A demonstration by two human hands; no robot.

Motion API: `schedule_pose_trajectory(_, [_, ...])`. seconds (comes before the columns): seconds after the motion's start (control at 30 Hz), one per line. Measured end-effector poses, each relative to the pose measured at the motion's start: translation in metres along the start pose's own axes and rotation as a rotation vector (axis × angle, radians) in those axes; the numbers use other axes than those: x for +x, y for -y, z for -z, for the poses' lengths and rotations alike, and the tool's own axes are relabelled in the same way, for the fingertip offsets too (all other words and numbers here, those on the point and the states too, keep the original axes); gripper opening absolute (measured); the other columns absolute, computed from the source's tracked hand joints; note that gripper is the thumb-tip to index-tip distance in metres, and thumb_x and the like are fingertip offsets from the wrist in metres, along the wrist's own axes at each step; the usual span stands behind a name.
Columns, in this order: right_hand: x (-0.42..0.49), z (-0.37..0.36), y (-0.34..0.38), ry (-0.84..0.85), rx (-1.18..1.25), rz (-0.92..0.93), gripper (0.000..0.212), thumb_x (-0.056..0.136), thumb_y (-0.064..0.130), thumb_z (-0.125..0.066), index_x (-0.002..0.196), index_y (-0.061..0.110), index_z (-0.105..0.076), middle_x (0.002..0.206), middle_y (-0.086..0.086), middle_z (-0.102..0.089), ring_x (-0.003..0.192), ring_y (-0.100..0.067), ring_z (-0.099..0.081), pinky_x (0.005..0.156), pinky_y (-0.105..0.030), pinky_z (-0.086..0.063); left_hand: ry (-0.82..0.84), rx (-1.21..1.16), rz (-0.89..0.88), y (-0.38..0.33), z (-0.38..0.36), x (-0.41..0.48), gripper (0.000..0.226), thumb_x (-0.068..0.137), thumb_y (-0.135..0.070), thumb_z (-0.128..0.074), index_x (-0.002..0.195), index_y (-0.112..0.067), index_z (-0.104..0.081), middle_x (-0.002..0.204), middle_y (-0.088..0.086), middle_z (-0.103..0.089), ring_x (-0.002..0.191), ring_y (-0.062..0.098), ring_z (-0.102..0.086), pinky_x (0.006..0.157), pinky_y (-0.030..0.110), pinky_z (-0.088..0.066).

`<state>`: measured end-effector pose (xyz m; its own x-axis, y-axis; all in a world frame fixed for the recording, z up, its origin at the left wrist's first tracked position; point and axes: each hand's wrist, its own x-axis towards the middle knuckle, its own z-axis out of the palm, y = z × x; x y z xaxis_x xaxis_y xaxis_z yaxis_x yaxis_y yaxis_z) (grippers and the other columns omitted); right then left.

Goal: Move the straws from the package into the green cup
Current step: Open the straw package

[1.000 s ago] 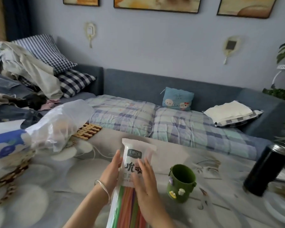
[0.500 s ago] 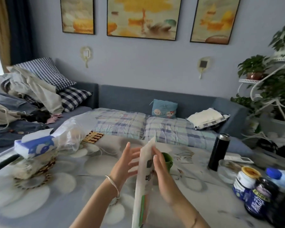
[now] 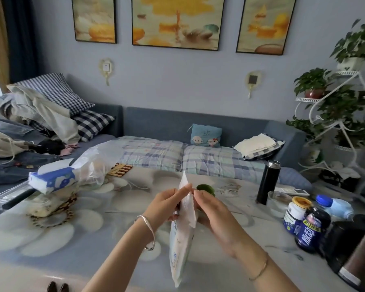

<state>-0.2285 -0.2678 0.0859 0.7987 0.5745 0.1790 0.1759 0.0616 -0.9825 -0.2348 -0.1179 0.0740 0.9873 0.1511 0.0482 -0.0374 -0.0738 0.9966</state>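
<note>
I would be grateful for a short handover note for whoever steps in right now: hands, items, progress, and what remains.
Left hand: pinching the top of the straw package from its left side.
Right hand: pinching the same top edge from the right; the pose looks like pulling it open.
Package: held upright and edge-on above the table; whether it is open cannot be told.
Green cup: on the table just behind the hands, mostly hidden, no straws visible in it.
Done: package picked up.
Left: open it, take the straws out, put them in the cup.
</note>
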Motion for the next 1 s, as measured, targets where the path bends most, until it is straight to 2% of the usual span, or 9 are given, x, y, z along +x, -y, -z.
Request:
schedule_pose_trajectory(0.13, [-0.003,-0.002,0.001,0.007,0.006,-0.007,0.028,0.094,0.031,-0.046,0.114,0.023,-0.065,0.105,0.003,-0.074,0.103,-0.010,-0.067,0.083,-0.018,-0.051,0.042,-0.019,-0.011,0.003,0.002,-0.005,0.091,0.064,-0.072,-0.063,0.113,0.005,-0.060,0.086,0.006,-0.054,0.077,0.013,-0.050,0.073,0.024,-0.047])
schedule_pose_trajectory(0.2, [-0.003,-0.003,0.000,-0.005,0.021,-0.019,0.028,0.093,0.029,-0.048,0.115,0.024,-0.064,0.106,0.003,-0.073,0.103,-0.009,-0.067,0.085,-0.018,-0.051,0.041,-0.016,-0.023,0.003,0.002,-0.008,0.079,0.070,-0.071,-0.062,0.102,0.001,-0.062,0.084,0.007,-0.051,0.076,0.014,-0.048,0.072,0.025,-0.046])
schedule_pose_trajectory(0.3, [-0.003,-0.005,-0.001,-0.016,0.041,-0.038,0.028,0.094,0.028,-0.048,0.115,0.023,-0.065,0.109,-0.001,-0.073,0.106,-0.013,-0.066,0.092,-0.024,-0.050,0.013,0.001,-0.064,0.006,0.001,-0.010,0.052,0.075,-0.059,-0.056,0.091,-0.009,-0.055,0.078,0.009,-0.047,0.072,0.017,-0.044,0.071,0.029,-0.042])
schedule_pose_trajectory(0.4, [-0.001,-0.007,-0.003,-0.011,0.099,-0.073,0.028,0.095,0.026,-0.047,0.114,0.020,-0.066,0.111,-0.003,-0.072,0.108,-0.017,-0.065,0.097,-0.032,-0.048,-0.001,-0.014,-0.133,0.011,0.001,-0.010,0.052,0.072,-0.057,-0.055,0.086,-0.007,-0.052,0.076,0.011,-0.047,0.071,0.021,-0.045,0.066,0.028,-0.041])
schedule_pose_trajectory(0.5, [0.002,-0.008,-0.005,-0.007,0.109,-0.097,0.029,0.096,0.023,-0.044,0.116,0.020,-0.066,0.112,-0.003,-0.072,0.109,-0.017,-0.065,0.101,-0.036,-0.046,-0.021,-0.005,-0.200,0.014,0.001,-0.011,0.046,0.088,-0.046,-0.054,0.085,0.000,-0.055,0.076,0.012,-0.048,0.072,0.022,-0.046,0.068,0.033,-0.041])
schedule_pose_trajectory(0.57, [0.004,-0.009,-0.005,0.000,0.099,-0.101,0.030,0.097,0.021,-0.042,0.116,0.019,-0.066,0.111,-0.003,-0.072,0.106,-0.016,-0.066,0.097,-0.034,-0.048,-0.043,0.046,-0.225,0.014,0.001,-0.010,0.049,0.089,-0.047,-0.053,0.083,0.002,-0.056,0.072,0.010,-0.050,0.069,0.021,-0.047,0.067,0.033,-0.041])
schedule_pose_trajectory(0.7, [0.006,-0.009,-0.004,0.032,0.129,-0.113,0.028,0.097,0.018,-0.043,0.112,0.014,-0.067,0.110,-0.007,-0.072,0.103,-0.016,-0.067,0.085,-0.024,-0.051,-0.058,0.095,-0.235,0.012,0.002,-0.011,0.036,0.089,-0.043,-0.056,0.072,-0.012,-0.053,0.068,0.007,-0.049,0.066,0.019,-0.047,0.065,0.033,-0.039])
schedule_pose_trajectory(0.83, [0.007,-0.004,-0.006,0.045,0.200,-0.133,0.027,0.096,0.015,-0.045,0.111,0.004,-0.064,0.106,-0.014,-0.069,0.097,-0.019,-0.066,0.081,-0.024,-0.052,-0.023,0.082,-0.284,0.012,0.001,-0.014,0.036,0.098,-0.023,-0.050,0.081,0.008,-0.052,0.070,0.008,-0.044,0.067,0.019,-0.041,0.065,0.032,-0.035])
schedule_pose_trajectory(1.0, [0.004,-0.002,-0.009,0.049,0.227,-0.106,0.031,0.096,0.016,-0.045,0.114,-0.006,-0.058,0.103,-0.010,-0.068,0.090,-0.013,-0.067,0.074,-0.020,-0.052,-0.079,0.142,-0.338,0.011,-0.004,-0.014,0.037,0.090,-0.033,-0.052,0.073,0.001,-0.055,0.066,0.004,-0.047,0.064,0.016,-0.041,0.062,0.029,-0.034])
